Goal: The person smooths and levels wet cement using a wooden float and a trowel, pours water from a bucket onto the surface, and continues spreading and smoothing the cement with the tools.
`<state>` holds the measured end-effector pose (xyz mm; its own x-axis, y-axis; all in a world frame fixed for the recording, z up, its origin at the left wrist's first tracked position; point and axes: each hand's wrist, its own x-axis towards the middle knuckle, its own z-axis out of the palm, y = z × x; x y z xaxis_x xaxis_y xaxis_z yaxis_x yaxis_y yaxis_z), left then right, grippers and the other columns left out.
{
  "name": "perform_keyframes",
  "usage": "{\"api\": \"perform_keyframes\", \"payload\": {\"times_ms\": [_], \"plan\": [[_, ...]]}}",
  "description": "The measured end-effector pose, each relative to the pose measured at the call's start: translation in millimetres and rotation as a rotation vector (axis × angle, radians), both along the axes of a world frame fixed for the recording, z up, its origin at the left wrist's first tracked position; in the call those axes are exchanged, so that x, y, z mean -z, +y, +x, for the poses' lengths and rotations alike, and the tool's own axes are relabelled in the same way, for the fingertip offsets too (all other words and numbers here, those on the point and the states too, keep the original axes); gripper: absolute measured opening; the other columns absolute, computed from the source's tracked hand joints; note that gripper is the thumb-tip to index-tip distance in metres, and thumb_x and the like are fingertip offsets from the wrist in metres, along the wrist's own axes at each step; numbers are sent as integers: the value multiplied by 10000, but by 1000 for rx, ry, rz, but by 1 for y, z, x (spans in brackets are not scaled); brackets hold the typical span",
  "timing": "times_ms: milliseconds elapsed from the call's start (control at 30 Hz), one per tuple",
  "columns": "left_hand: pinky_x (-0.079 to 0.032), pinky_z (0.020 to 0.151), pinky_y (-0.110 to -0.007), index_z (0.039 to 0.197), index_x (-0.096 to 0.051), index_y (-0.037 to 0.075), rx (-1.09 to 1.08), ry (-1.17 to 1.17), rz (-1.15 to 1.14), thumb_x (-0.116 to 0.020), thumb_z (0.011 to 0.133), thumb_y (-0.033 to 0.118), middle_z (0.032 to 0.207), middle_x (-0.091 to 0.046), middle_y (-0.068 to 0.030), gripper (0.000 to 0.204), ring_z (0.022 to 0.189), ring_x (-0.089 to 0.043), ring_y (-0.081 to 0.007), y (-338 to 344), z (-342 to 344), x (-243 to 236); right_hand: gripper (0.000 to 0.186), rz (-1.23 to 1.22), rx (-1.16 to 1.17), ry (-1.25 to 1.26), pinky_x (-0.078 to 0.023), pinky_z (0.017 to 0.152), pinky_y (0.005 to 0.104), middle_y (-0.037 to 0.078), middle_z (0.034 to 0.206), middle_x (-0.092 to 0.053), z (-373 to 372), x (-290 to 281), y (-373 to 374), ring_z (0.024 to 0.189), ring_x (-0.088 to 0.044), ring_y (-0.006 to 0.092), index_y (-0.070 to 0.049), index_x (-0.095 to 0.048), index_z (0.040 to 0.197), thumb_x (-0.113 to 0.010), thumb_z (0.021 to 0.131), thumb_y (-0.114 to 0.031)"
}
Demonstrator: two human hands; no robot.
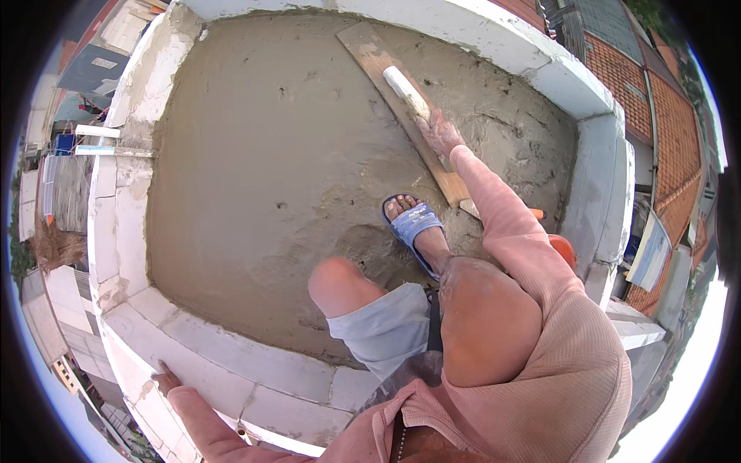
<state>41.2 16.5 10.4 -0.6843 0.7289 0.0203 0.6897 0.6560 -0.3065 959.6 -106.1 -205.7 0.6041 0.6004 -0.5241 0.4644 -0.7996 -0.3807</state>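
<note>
A long wooden float (pixel 363 46) lies across wet grey mortar (pixel 247 131) ahead of me. My right hand (pixel 440 133) is closed round the near part of its mortar-smeared white handle (pixel 405 89). My left hand (pixel 165 379) rests on the pale block wall (pixel 201 363) at the lower left, with at least one finger stretched out and nothing seen in it. Close to the float's near end is a trowel, its blade (pixel 468 207) and orange handle (pixel 537 214) showing either side of my right forearm, which hides its middle.
Low block walls (pixel 575 85) enclose the mortar. My foot in a blue slide sandal (pixel 417 220) stands on the mortar, near the float. A rounded orange-red object (pixel 563 250) is partly hidden by my right arm. Two white pipes (pixel 99 131) cross the left wall; tiled roofs (pixel 671 147) lie outside.
</note>
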Motion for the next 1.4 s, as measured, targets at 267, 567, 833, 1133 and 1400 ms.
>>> {"api": "perform_keyframes", "payload": {"times_ms": [267,567,833,1133,1400], "plan": [[-473,958,-531,1391,-305,54,-12,52,29,-405,837,769,1237,-539,-327,910,1141,-548,-477,11,0,7,609,76,239,-127,-461,850,549,357,1016,-619,-6,13,-121,983,-597,510,-31,-400,1188,-418,934,-584],[-548,814,-522,1474,-238,84,32,170,-212,-431,953,429,1310,-533,-218,655,1026,-633,-418,32,-65,11,549,225,483,-159,-467,854,544,339,995,-626,-43,1,-226,971,-600,502,-18,-455,1141,-467,928,-523],[-581,636,-397,1529,-53,325,210,354,-550,-356,996,212,1111,-480,-307,624,811,-675,-348,58,-79,21,595,323,34,57,-480,887,478,262,1004,-656,-69,-110,-112,993,-632,415,15,-480,1214,-496,922,-503],[-308,923,-535,1542,-49,227,79,339,-535,-326,846,624,1364,-233,-321,847,1175,-327,-439,59,-35,-4,457,483,84,434,-455,870,476,285,1019,-620,-152,-49,-1,1000,-604,428,25,-405,1165,-510,948,-363],[-226,1148,-406,1484,-181,-57,928,-430,123,-490,942,562,1503,-262,-297,879,1408,-268,-366,-15,322,53,411,530,163,735,-457,875,443,254,1099,-598,-146,7,-3,1027,-607,343,13,-482,1138,-408,981,-359]]}}
